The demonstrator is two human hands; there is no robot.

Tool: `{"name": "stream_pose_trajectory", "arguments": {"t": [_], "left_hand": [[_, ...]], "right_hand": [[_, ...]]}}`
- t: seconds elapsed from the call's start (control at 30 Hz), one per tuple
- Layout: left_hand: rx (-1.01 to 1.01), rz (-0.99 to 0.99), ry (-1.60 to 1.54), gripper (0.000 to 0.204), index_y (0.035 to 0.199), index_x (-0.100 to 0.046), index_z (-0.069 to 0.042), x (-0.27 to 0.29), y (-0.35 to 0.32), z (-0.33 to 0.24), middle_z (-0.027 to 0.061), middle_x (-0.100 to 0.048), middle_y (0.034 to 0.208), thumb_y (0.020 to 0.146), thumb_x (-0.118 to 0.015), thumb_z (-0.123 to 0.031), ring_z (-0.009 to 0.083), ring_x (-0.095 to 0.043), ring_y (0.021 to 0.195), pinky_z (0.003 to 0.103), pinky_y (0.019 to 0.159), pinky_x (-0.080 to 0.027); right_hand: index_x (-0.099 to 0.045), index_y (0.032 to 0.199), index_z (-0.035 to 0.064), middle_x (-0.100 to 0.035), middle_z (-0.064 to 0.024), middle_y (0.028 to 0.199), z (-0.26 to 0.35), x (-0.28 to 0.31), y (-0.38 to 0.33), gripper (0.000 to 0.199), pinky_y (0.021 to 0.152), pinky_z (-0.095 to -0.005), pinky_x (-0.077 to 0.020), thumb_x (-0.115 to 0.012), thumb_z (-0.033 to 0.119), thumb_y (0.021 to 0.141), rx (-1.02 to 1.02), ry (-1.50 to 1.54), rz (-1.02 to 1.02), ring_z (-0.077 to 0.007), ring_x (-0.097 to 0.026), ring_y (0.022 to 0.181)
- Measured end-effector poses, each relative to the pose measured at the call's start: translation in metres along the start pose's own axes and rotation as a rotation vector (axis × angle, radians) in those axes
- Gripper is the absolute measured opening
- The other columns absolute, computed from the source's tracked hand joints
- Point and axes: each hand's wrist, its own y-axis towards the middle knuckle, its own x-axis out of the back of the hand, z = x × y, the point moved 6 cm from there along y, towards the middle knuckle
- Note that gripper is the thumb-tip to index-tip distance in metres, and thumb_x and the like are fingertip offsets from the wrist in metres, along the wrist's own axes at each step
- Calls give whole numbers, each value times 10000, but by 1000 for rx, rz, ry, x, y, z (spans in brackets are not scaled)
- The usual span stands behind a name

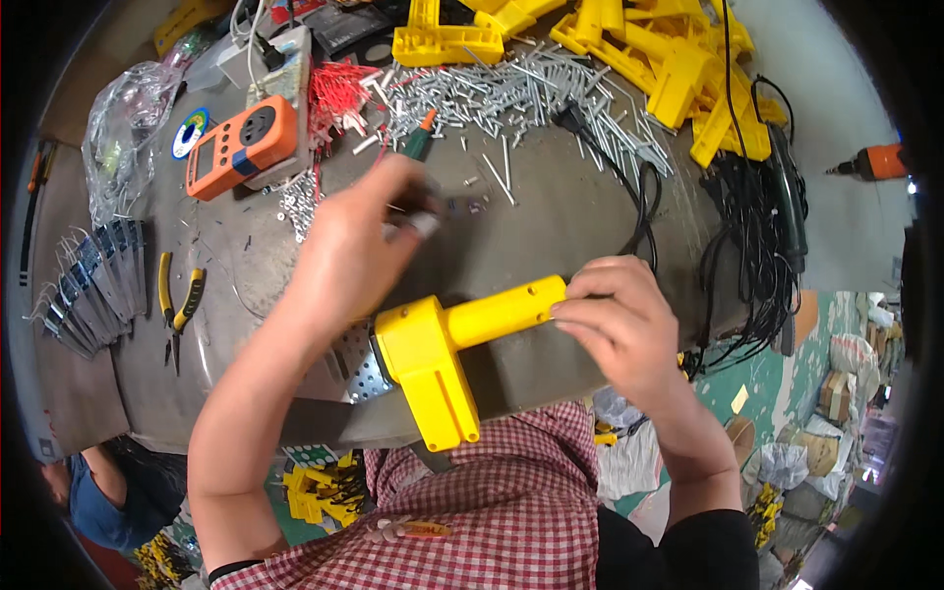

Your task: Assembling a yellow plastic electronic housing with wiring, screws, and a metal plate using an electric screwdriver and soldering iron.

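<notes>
1. Head view: the right hand (pixel 619 320) is closing its fingers around the round handle end of a yellow plastic tool housing (pixel 442 359), thumb and fingertips pinching the tube.
2. The left hand (pixel 359 246) is curling just above and left of the housing, fingers pressed together on a small dark tool (pixel 425 218); its exact kind is blurred.
3. The housing is lying across the near edge of the grey workbench (pixel 551 226), its boxy head hanging over the person's checked shirt (pixel 492 501).
4. Beyond the housing, a heap of silver screws (pixel 521 88) is spreading over the bench, with a black power cord (pixel 629 187) looping through it.
5. Far left of the housing, an orange multimeter (pixel 241 146) and yellow-handled pliers (pixel 180 305) are resting on the bench.
6. Behind the screws, more yellow housings (pixel 678 69) are piling up.
</notes>
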Motion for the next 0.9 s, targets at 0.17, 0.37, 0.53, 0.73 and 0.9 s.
{"name": "stream_pose_trajectory", "arguments": {"t": [0.17, 0.37, 0.53, 0.73, 0.9], "left_hand": [[-107, 181, -19, 300, 1022, -551, -38, -45, -6, -43, 95, -663, 897, 748, -638, 49, 226, -671, 869, 342, 757, -526], [-300, 239, 81, 349, 1021, -556, -49, -59, -13, -52, 146, -647, 889, 695, -656, 23, 334, -639, 826, 384, 711, -523], [-389, 207, 178, 430, 1054, -550, -17, -54, -43, -68, 161, -639, 1018, 643, -669, 31, 335, -642, 878, 390, 746, -534], [-262, 232, 172, 496, 1130, -473, 3, -50, -41, -63, 157, -626, 1129, 671, -655, 53, 321, -648, 938, 371, 788, -539], [-267, 10, 373, 347, 1081, -461, -16, -37, 26, -28, 137, -648, 1033, 781, -636, -8, 326, -641, 842, 401, 695, -514]], "right_hand": [[-664, 861, 48, -603, -23, 862, 10, -17, -13, 247, 756, -370, -396, -717, 65, 621, 138, -175, -135, -203, -583, 844], [-683, 932, 29, -619, -40, 944, 10, -24, -33, 293, 767, -354, -405, -668, 72, 643, 78, -220, -178, -216, -574, 870], [-673, 1001, 41, -626, -92, 977, -12, -16, -26, 241, 755, -351, -494, -645, 6, 764, -125, 53, -112, -270, -605, 860], [-668, 907, 58, -598, -84, 925, -65, -27, 73, 170, 781, -364, -490, -577, 93, 768, 146, -276, 64, -254, -584, 949], [-645, 852, 76, -574, -51, 906, -79, -51, 101, 145, 793, -341, -483, -550, 122, 753, 475, -508, 338, -226, -559, 955]]}}
